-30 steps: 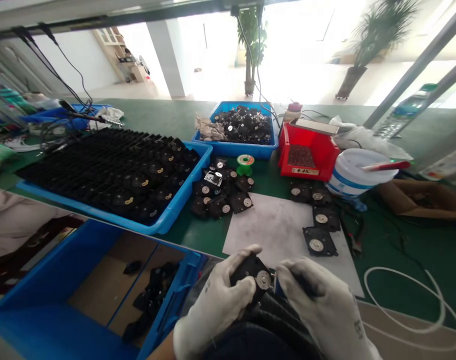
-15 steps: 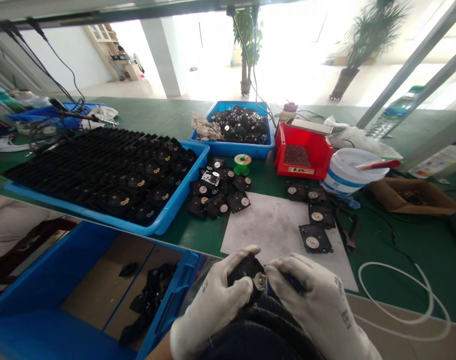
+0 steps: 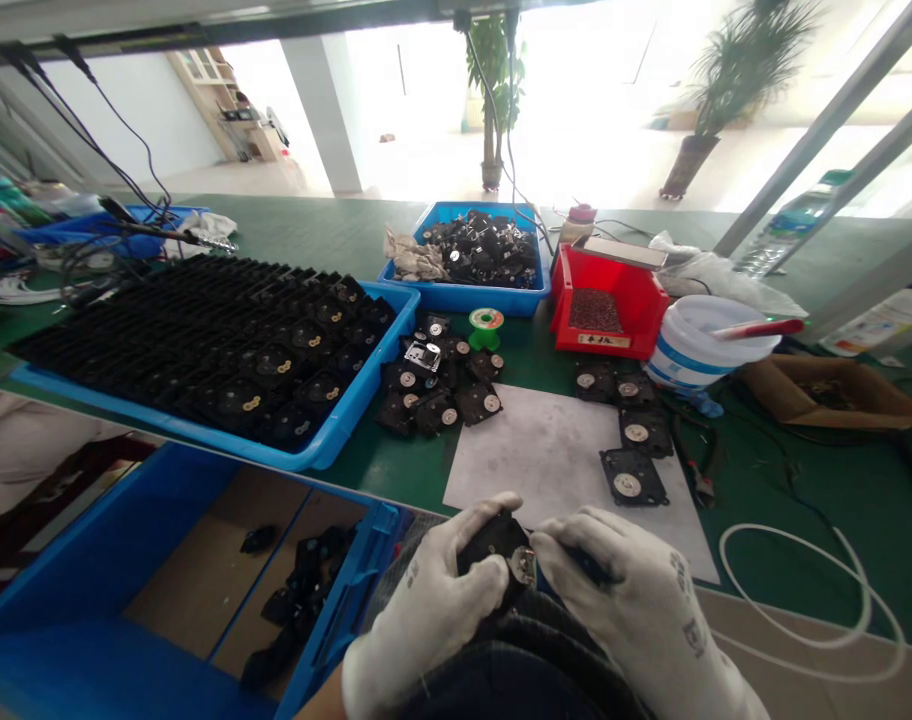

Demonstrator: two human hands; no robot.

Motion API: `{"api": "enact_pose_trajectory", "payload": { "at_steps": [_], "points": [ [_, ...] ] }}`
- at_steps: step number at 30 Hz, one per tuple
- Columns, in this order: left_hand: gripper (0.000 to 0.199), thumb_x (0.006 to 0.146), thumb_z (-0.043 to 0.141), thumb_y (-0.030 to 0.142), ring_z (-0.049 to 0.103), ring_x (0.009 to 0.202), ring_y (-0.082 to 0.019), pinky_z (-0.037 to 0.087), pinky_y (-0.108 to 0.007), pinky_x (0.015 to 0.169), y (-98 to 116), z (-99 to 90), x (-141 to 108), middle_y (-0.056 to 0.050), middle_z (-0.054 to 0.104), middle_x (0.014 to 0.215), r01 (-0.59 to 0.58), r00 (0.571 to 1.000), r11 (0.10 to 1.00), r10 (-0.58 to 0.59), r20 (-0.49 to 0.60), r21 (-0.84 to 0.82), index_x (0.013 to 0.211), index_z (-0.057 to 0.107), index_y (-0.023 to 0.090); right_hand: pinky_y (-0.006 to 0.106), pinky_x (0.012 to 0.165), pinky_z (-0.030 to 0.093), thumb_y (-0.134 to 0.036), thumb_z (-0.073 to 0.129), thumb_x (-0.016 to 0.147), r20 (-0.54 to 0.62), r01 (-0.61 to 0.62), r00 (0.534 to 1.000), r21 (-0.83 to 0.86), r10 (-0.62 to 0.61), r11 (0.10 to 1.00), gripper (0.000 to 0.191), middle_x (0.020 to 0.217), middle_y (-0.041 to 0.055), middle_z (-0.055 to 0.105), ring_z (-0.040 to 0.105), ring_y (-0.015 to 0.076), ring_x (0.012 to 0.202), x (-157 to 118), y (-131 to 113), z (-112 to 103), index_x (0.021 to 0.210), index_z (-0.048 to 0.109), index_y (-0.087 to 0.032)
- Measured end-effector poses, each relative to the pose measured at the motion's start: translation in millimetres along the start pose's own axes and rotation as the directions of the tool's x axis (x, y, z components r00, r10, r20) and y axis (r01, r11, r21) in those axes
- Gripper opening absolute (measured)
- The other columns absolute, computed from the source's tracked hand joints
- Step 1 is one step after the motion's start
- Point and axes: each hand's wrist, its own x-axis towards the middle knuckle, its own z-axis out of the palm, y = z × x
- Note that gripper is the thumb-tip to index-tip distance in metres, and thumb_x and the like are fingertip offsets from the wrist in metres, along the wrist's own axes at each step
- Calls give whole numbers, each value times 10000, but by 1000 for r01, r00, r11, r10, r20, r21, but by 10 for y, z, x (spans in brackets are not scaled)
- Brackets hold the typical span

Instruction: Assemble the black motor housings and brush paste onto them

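My left hand (image 3: 437,595), in a white glove, is closed round a black plastic drive unit (image 3: 493,540) with a silvery metal part (image 3: 523,566) at its right end. My right hand (image 3: 632,590), gloved too, is pinched beside that metal part. Something dark shows beneath its fingers, but its kind is hidden. Both hands are low in the head view, over my lap at the bench edge. Beyond them lies a white paper sheet (image 3: 538,440). Similar black units with round metal discs lie at its right (image 3: 628,480) and left (image 3: 477,402).
A blue tray (image 3: 313,455) holds rows of black units. Behind stand a blue bin (image 3: 486,300) of parts, a red bin (image 3: 565,335) of small pieces and a white bucket (image 3: 677,345). Pliers (image 3: 702,480) and a white tube (image 3: 726,570) lie right. A blue crate (image 3: 73,640) sits lower left.
Almost nothing differs. The unit in my left hand has shifted very slightly, and the whole view has moved a touch.
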Motion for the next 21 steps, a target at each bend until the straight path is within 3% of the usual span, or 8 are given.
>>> {"api": "enact_pose_trajectory", "payload": {
  "at_steps": [6, 16, 21],
  "points": [
    [641, 752, 581, 208, 594, 1393, -303, 443, -393, 1211, -6, 12, -4, -55, 708, 1439, 26, 999, 1000, -25, -20, 6, 1382, 699, 180, 256, 530, 396, -340, 553, 1073, 3, 43, 999, -53, -43, 998, 396, 629, -23, 602, 614, 128, 537, 31, 9, -15, 705, 648, -228],
    [601, 786, 577, 171, 653, 1295, -285, 494, -355, 1137, -61, -12, -2, -46, 745, 1365, -22, 1000, 1000, 22, -1, 4, 1371, 712, 204, 295, 543, 405, -433, 509, 1107, 26, 18, 1000, -103, -15, 995, 460, 643, 5, 619, 637, 174, 581, -40, 31, 25, 706, 633, -245],
    [639, 752, 640, 183, 700, 1201, -304, 533, -374, 1087, -57, -10, -17, -40, 787, 1251, 83, 996, 995, -82, -33, 50, 1383, 721, 240, 325, 453, 463, -506, 595, 1043, -37, -1, 999, 62, 3, 998, 399, 634, 33, 668, 649, 225, 512, -53, 167, 127, 725, 708, -293]
  ]
}}
